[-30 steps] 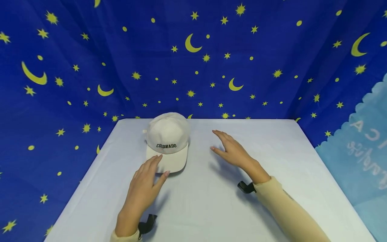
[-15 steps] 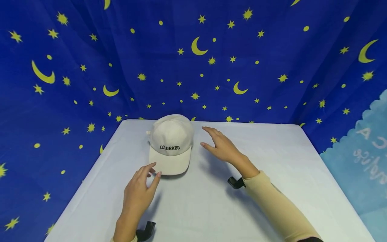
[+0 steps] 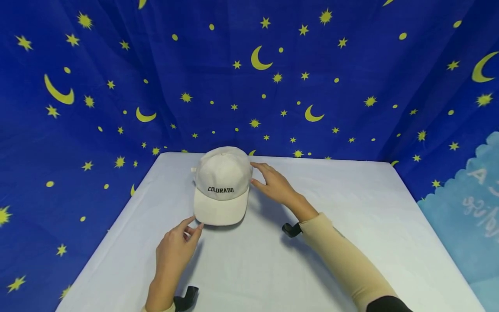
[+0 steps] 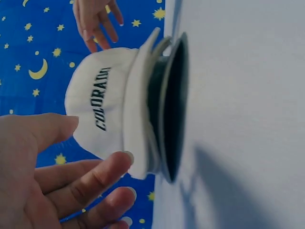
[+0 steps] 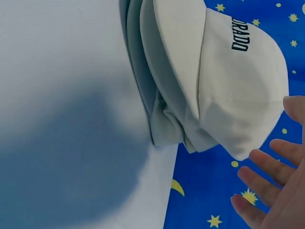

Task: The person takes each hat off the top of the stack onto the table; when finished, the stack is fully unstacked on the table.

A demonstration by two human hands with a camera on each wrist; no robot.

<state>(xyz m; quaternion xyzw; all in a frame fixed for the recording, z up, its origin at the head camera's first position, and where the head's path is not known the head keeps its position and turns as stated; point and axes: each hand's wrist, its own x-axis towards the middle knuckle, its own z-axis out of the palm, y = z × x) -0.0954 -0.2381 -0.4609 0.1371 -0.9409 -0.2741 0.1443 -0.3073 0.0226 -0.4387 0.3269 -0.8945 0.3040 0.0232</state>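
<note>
A white baseball cap (image 3: 222,171) with COLORADO on its front sits towards the back of the table, brim facing me. Both wrist views reveal further caps stacked beneath it, including a dark-brimmed cap (image 4: 174,114) at the bottom; the head view hides these. My left hand (image 3: 174,248) is at the brim's near left corner, thumb and fingers spread apart. Beside the crown's right side is my right hand (image 3: 274,185), its fingers relaxed and extended; whether the fingertips touch the cap is hard to tell.
A white cloth covers the table (image 3: 351,195). Blue curtains (image 3: 218,78) with yellow moons and stars stand behind and at the sides, close to the stack. A light blue panel (image 3: 468,225) with faint lettering hangs at the right. Dark wrist mounts (image 3: 291,230) project below the hands.
My right hand has moved left to the side of the crown. The left hand has drawn back from over the brim to its near corner. The head view has shifted slightly.
</note>
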